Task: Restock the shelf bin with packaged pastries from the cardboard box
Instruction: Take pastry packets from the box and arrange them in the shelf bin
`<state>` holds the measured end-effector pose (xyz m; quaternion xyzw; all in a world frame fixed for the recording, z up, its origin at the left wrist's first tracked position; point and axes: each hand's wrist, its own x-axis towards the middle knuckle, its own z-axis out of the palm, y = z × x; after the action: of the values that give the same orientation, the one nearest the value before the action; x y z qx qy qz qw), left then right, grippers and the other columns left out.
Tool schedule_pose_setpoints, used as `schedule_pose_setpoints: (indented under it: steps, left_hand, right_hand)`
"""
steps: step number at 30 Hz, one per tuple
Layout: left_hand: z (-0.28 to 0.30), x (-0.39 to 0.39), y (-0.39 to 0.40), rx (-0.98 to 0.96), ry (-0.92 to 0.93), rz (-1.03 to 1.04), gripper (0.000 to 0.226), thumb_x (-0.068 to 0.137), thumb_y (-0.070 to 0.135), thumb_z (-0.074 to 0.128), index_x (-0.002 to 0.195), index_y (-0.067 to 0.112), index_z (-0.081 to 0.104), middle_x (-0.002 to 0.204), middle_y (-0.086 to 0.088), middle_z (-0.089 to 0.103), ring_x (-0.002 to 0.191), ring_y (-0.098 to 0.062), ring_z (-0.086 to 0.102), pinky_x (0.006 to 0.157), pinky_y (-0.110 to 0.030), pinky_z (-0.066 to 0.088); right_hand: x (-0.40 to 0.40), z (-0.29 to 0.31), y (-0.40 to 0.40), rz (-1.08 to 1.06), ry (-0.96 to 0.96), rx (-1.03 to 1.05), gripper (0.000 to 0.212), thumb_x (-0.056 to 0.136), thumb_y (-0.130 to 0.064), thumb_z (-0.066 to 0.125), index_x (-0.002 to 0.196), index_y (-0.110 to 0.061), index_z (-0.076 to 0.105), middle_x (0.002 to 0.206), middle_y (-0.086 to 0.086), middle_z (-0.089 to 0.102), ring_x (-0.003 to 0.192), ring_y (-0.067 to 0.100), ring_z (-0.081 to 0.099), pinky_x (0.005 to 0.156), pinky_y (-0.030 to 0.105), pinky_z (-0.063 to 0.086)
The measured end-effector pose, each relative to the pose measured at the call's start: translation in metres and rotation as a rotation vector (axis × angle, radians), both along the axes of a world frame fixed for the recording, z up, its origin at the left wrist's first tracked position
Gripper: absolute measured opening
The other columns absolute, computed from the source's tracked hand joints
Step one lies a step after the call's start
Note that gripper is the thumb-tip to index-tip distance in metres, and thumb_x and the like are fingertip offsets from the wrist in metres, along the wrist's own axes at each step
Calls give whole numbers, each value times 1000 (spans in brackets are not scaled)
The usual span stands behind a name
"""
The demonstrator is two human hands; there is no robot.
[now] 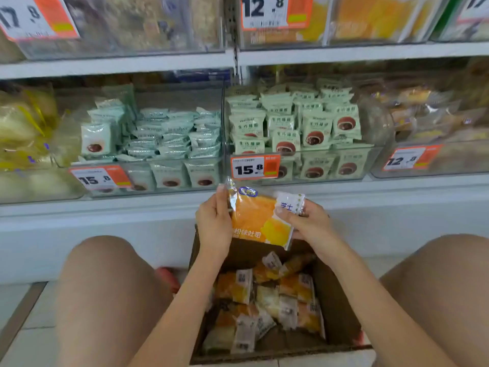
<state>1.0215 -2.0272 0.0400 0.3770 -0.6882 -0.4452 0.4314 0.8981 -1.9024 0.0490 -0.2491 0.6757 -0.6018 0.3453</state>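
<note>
An orange and yellow packaged pastry (255,221) is held up above the open cardboard box (336,308), just below the shelf edge. My left hand (214,221) grips its left edge with the thumb on the clear wrapper. My right hand (307,221) grips its right side near the white label. Several more orange and yellow pastry packs (267,300) lie loose inside the box on the floor between my knees. Clear shelf bins stand in front; the bin at the right (434,165), with a 12.8 tag, holds clear-wrapped yellowish pastries.
Two clear bins with pale green packets (293,123) and 15.8 tags fill the middle shelf. A bin of yellow packs (23,128) stands at the left. An upper shelf (119,63) carries more bins. My knees flank the box on the tiled floor.
</note>
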Motion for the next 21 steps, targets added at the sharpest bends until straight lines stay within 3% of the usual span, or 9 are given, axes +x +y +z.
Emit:
schedule_pose_setpoints:
  steps: [2,4,6,9,13,16,19,21]
  left_hand:
    - [39,-8,-8,-70,43,-49,56,96,49,26,54,14,34,47,-1,32,44,-12,28,48,-29,21]
    - [82,-16,-19,-209,14,-80,65,97,59,18,58,17,48,50,-5,51,46,-16,45,50,-31,34]
    - [127,-23,-37,-511,-67,15,66,97,50,15,88,17,72,83,-12,72,78,-26,66,71,-38,49]
    - [187,-45,-75,-990,-115,188,58,101,35,19,122,2,61,125,-16,61,122,-32,52,109,-41,30]
    - [241,-90,-116,-1113,-292,322,64,101,42,12,137,1,47,142,-17,46,136,-30,37,116,-43,12]
    - [246,-114,-142,-1173,-403,423,64,101,42,13,130,0,53,141,-16,48,138,-28,33,116,-46,11]
    - [235,-120,-155,-1290,-308,533,46,99,32,26,100,2,60,120,-18,62,132,-28,41,114,-47,17]
    - [233,-121,-156,-1309,-280,568,42,99,30,27,94,4,59,117,-17,63,132,-27,40,115,-46,15]
  right_hand:
    - [-10,45,-3,-14,65,-74,12,83,-21,70,93,-26,65,81,-13,74,79,3,70,63,20,56]
    - [-27,96,-5,-56,178,-173,12,83,-16,69,87,-26,64,71,-18,72,71,-1,68,57,14,52]
    - [-47,151,-7,-122,315,-264,13,83,-16,69,84,-27,62,69,-20,70,68,-4,66,56,12,48]
    - [-81,228,-18,-233,491,-396,9,84,-22,69,88,-28,63,82,-13,71,74,-2,65,61,13,47]
    - [-122,311,-52,-337,644,-551,22,84,-25,69,103,-15,64,94,-3,69,79,3,64,67,17,50]
    - [-145,352,-88,-342,726,-542,29,82,-24,72,106,-11,64,97,1,69,82,7,64,69,15,50]
    - [-159,368,-122,-232,765,-440,21,83,-26,71,101,-19,62,93,-6,66,78,1,60,65,13,46]
    - [-163,364,-138,-131,786,-332,23,85,-27,68,106,-20,62,99,-6,65,81,1,60,71,17,45]
